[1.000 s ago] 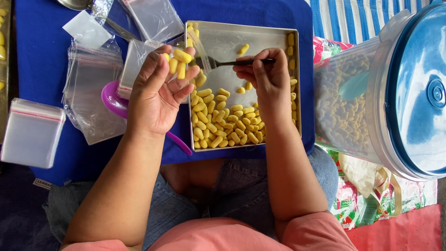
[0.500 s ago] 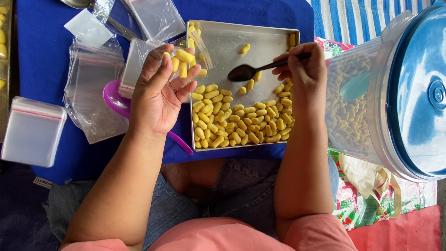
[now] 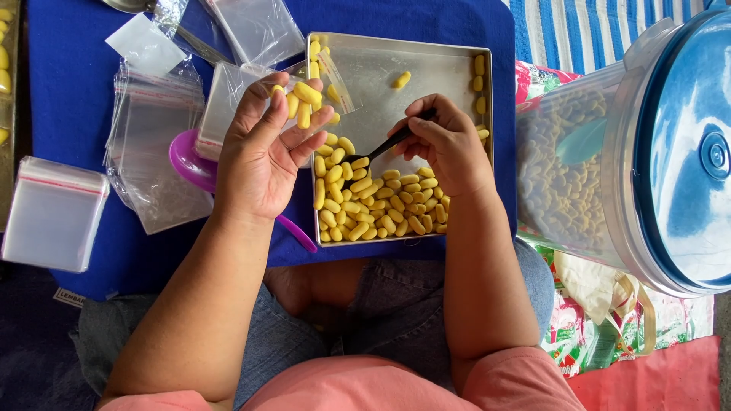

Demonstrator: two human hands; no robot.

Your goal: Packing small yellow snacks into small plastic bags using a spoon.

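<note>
— What are the fingers doing?
— The right hand (image 3: pixel 445 148) pinches a black spoon (image 3: pixel 378 149), its bowl dipped among the yellow snack pieces (image 3: pixel 373 205) in the square metal tray (image 3: pixel 396 72). The left hand (image 3: pixel 263 148) is loosely cupped, fingers holding a small clear bag (image 3: pixel 324 76) with several pieces.
— Around them?
— Empty bags (image 3: pixel 148 144) on blue cloth (image 3: pixel 68 91); a big plastic jar (image 3: pixel 609 160) at right.

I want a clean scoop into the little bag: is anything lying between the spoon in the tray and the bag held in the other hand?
Nothing visible blocks the way. The spoon in the right hand dips into the yellow pieces in the metal tray; the small clear bag in the left hand sits just over the tray's left edge, only open tray between.
</note>
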